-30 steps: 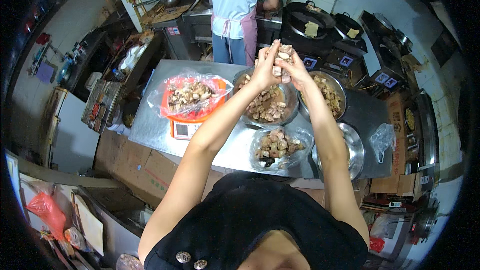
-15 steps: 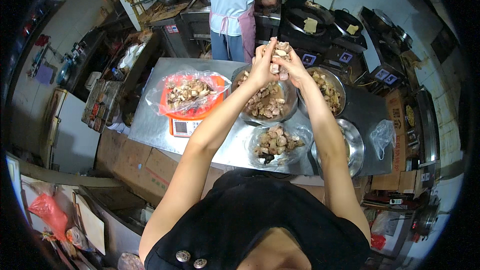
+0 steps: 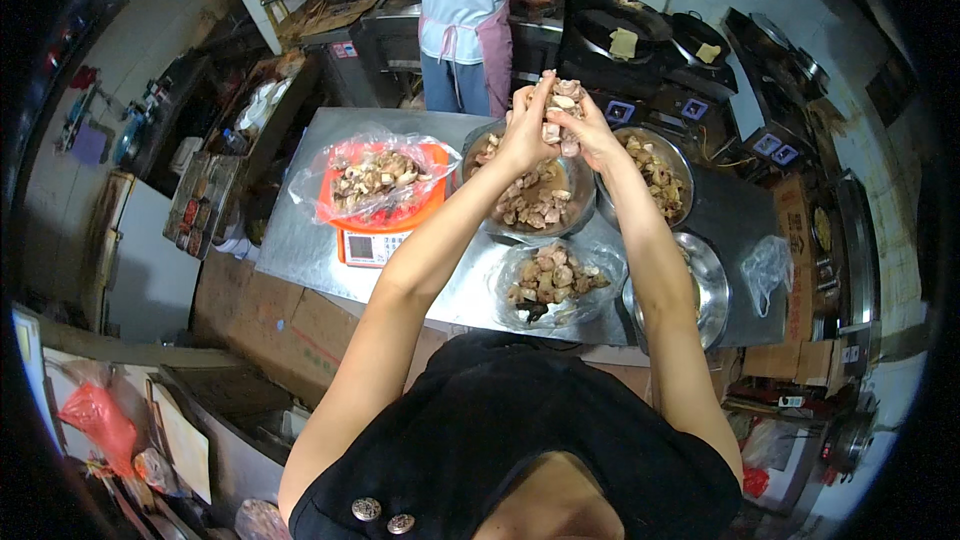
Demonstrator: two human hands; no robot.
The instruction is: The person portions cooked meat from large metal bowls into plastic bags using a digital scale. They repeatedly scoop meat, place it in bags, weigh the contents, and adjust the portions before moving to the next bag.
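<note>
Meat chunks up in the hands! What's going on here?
Someone's left hand and right hand together hold up a clump of pale meat chunks, near the far edge of a metal bowl with more chunks in it. To the left, an orange basin with a bag of chopped food sits on a scale. Beyond the table, a co-worker has their back turned.

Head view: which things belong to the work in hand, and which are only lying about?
Seemingly in the work:
meat, between left hand and right hand
middle bowl
bagged meat
scale
orange basket

Seemingly lying about:
crumpled bag
cardboard box
red bag
</note>
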